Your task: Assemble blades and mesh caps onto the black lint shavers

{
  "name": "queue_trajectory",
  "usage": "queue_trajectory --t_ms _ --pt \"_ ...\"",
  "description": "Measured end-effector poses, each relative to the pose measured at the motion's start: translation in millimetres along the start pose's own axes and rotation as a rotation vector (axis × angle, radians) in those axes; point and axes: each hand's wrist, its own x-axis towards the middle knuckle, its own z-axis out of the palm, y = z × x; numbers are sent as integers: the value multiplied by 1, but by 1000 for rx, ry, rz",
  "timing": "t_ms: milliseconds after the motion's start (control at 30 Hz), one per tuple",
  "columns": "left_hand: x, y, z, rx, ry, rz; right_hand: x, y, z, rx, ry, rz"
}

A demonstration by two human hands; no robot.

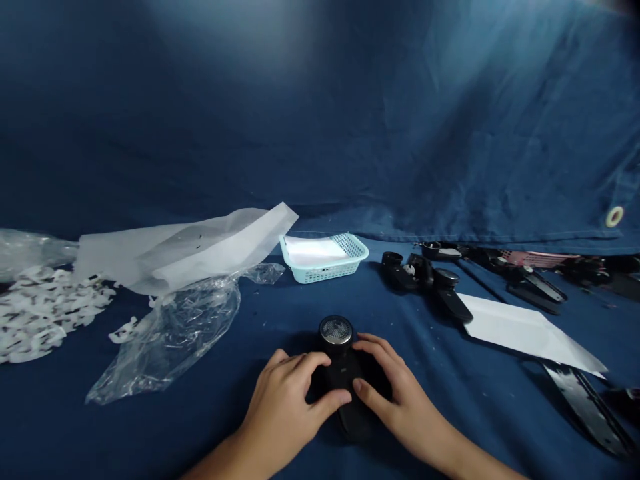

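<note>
A black fabric shaver (345, 373) with a round metal mesh head lies on the blue cloth in front of me, its head pointing away. My left hand (290, 397) grips it from the left, thumb across the handle and index finger near the neck. From the other side, my right hand (395, 393) has its thumb on the handle edge and its fingertips close beside the head. Both hands hide parts of the shaver's sides.
Beyond the shaver stands a light blue basket (325, 272) with white paper inside. To the left lie a clear plastic bag (185, 333), translucent sheets (215, 243) and a pile of small white parts (45, 310). Black shaver parts (450, 293) and a white sheet (530, 333) are on the right.
</note>
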Motion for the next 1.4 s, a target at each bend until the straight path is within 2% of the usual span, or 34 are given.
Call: queue_trajectory --t_ms 333,567,767,1100,1267,1400 --pt "-2 -3 1 -76 -179 49 -2 -6 -1 1 37 -69" --pt "-2 -3 1 -8 -134 61 -4 -10 -1 -44 -3 -153" --pt "0 -5 -2 140 -114 1 -1 -6 -3 -21 21 -37" --pt "0 -11 1 179 -116 -24 0 -2 -2 1 7 -34" --pt "-1 -10 -1 203 -73 6 0 -1 -2 -1 7 -34" --pt "-2 -10 0 163 -104 73 -2 -6 -4 -11 9 -24"
